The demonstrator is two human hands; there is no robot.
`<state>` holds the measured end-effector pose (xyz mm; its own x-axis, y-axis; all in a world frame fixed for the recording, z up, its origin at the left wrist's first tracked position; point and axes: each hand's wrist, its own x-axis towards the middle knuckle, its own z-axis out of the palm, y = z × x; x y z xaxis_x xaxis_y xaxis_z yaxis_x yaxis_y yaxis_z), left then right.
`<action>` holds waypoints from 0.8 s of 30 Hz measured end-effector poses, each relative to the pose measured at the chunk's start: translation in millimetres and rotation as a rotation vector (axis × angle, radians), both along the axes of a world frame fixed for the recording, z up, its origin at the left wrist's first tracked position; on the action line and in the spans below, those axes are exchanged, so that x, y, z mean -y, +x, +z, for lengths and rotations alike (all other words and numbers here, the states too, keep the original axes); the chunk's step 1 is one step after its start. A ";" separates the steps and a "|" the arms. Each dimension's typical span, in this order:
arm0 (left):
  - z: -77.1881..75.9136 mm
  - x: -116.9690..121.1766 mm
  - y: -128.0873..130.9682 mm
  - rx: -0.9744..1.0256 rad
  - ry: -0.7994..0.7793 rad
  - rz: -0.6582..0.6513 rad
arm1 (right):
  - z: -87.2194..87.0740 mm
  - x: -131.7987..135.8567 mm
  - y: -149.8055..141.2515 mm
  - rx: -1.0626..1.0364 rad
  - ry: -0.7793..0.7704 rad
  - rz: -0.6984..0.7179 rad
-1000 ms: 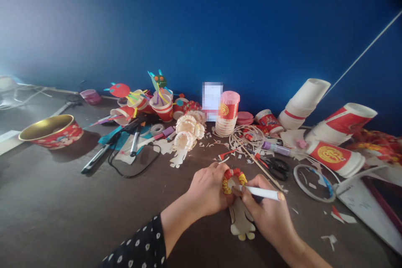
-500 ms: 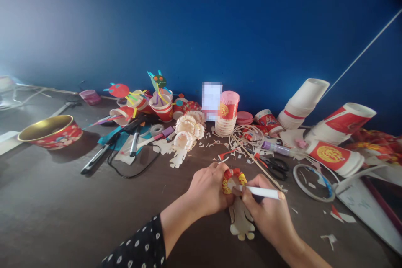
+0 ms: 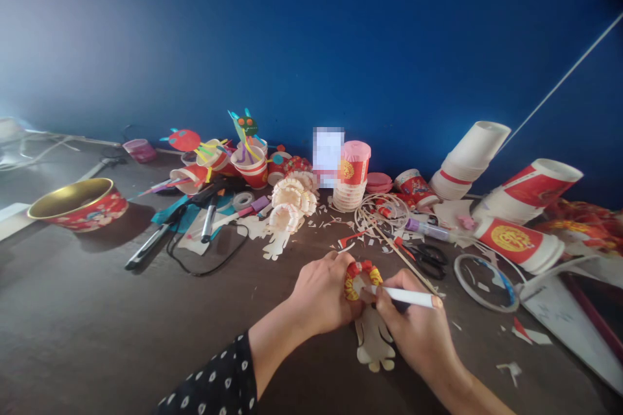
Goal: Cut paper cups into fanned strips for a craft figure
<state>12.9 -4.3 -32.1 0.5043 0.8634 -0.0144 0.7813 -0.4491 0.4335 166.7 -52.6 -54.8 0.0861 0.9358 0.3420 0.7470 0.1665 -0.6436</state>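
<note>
A small paper figure (image 3: 374,343) lies on the dark table in front of me, with a pale body and a head ringed in curled red and yellow strips (image 3: 361,270). My left hand (image 3: 321,295) is closed around the left side of that head and holds it down. My right hand (image 3: 413,331) grips a white pen (image 3: 406,297), whose tip rests on the figure's face. The lower part of the figure shows between my wrists.
Black scissors (image 3: 428,259), thin sticks and paper scraps lie just beyond my hands. Stacks of red and white paper cups (image 3: 528,207) crowd the right. Finished cup crafts (image 3: 250,162), markers and tape sit at the back centre. A gold-lined red bowl (image 3: 78,202) stands far left.
The pen in my right hand has shifted very slightly over the figure's face. My left hand has stayed where it was.
</note>
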 end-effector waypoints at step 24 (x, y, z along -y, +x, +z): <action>-2.5 -1.1 -0.5 0.015 0.000 -0.006 | 0.7 0.5 0.5 0.014 0.004 -0.029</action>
